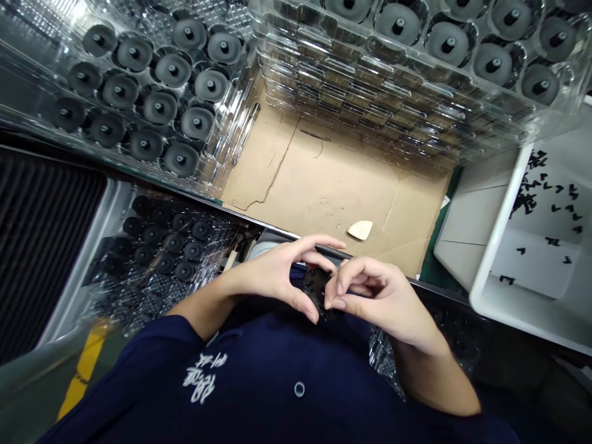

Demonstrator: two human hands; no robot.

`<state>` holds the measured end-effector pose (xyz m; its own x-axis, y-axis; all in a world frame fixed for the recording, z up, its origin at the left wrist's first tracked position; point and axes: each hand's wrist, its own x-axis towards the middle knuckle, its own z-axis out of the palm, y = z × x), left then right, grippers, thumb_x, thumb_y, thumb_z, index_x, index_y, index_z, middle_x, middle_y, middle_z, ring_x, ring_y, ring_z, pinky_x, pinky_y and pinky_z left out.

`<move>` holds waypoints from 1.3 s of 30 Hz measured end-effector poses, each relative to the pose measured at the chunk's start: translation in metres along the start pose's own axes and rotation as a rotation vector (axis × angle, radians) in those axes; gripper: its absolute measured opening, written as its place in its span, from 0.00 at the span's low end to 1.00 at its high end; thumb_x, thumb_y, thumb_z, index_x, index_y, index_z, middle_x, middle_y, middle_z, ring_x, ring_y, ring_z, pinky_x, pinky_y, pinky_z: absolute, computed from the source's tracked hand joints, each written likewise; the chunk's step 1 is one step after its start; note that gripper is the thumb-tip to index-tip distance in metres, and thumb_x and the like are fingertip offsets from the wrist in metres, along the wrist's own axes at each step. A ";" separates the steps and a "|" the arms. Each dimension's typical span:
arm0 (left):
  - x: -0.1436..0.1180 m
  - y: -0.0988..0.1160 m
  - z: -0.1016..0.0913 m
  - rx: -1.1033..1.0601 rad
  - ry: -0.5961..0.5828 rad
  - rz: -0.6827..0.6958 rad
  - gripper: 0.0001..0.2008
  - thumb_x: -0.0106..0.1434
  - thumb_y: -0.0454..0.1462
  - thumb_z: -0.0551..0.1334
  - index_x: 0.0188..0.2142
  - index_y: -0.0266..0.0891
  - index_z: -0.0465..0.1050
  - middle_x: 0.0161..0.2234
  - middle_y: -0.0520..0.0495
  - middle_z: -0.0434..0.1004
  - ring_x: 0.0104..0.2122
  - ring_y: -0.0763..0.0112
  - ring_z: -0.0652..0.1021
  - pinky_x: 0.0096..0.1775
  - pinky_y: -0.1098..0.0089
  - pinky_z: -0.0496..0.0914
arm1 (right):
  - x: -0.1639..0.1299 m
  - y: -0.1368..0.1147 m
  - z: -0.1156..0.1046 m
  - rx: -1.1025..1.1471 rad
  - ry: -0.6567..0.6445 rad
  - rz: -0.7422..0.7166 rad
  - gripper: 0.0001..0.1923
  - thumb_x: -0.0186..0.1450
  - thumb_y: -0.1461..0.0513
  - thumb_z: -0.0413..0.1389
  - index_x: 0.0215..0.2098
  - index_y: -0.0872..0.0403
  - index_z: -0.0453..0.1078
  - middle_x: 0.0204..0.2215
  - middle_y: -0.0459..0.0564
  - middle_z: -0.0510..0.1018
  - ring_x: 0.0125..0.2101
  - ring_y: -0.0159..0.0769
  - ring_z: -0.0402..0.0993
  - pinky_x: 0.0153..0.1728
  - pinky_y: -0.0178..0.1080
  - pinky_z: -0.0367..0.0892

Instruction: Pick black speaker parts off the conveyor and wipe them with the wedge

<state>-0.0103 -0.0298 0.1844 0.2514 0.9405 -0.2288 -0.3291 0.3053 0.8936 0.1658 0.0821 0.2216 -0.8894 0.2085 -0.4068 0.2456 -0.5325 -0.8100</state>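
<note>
Both hands are meeting close to the body, just off the near edge of the bench, and pinching one small round black plastic part (318,288) between them. The left hand (277,274) is curling its thumb and forefinger around the part's left side; the right hand (379,296) is pressing bent fingertips (340,303) against its right side, so all fingers are closed on the part.

On the bench, a flat sheet of brown cardboard (319,179) is lying with its near edge along the bench edge, and one small cream wedge-shaped piece (360,230) is resting on it near that edge. Two groups of clear plastic blister trays are crowding the far side: a tray at the far left corner (139,92) showing about fifteen grey discs with black hubs, and a tall stack at the far right (393,80). A third tray of dark discs (171,246) is sitting below the bench's left edge. At the right edge, a white plastic bin (536,246) is holding scattered small black clips. The bare cardboard middle is leaving the only open room
</note>
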 end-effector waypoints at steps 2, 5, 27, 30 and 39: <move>0.000 -0.001 0.000 -0.012 0.007 0.036 0.45 0.43 0.35 0.76 0.59 0.49 0.58 0.49 0.44 0.76 0.51 0.60 0.76 0.55 0.60 0.64 | 0.000 0.002 0.000 0.044 0.010 0.006 0.06 0.58 0.66 0.64 0.32 0.55 0.71 0.28 0.45 0.79 0.28 0.25 0.77 0.33 0.28 0.73; 0.000 -0.003 -0.001 -0.012 0.030 0.078 0.44 0.43 0.36 0.76 0.58 0.49 0.59 0.52 0.43 0.73 0.52 0.60 0.74 0.55 0.62 0.64 | 0.000 0.004 0.001 0.056 0.055 -0.020 0.06 0.58 0.67 0.64 0.32 0.54 0.71 0.28 0.45 0.79 0.28 0.25 0.77 0.32 0.27 0.73; -0.089 0.133 -0.188 1.375 1.222 -0.327 0.14 0.58 0.48 0.60 0.30 0.40 0.71 0.30 0.49 0.74 0.33 0.65 0.72 0.37 0.68 0.63 | 0.127 0.094 -0.042 -1.211 0.328 -0.034 0.16 0.58 0.72 0.46 0.33 0.54 0.73 0.37 0.51 0.72 0.38 0.37 0.69 0.41 0.38 0.60; -0.060 0.154 -0.261 1.436 1.345 -0.385 0.14 0.60 0.47 0.59 0.35 0.38 0.74 0.39 0.45 0.76 0.41 0.60 0.72 0.44 0.66 0.62 | 0.132 0.097 -0.042 -1.228 0.352 -0.005 0.15 0.61 0.70 0.46 0.35 0.52 0.73 0.36 0.49 0.71 0.37 0.36 0.69 0.40 0.37 0.59; 0.006 0.149 -0.359 1.235 1.413 -0.541 0.16 0.66 0.45 0.56 0.42 0.33 0.72 0.42 0.43 0.76 0.43 0.62 0.74 0.47 0.60 0.66 | 0.134 0.100 -0.034 -1.233 0.451 0.047 0.13 0.60 0.70 0.47 0.33 0.51 0.72 0.35 0.47 0.72 0.35 0.34 0.68 0.39 0.36 0.56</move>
<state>-0.3844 0.0747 0.1780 -0.9077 0.4152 -0.0608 0.3926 0.8913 0.2268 0.0845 0.0844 0.0716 -0.7235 0.5921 -0.3549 0.6747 0.4979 -0.5448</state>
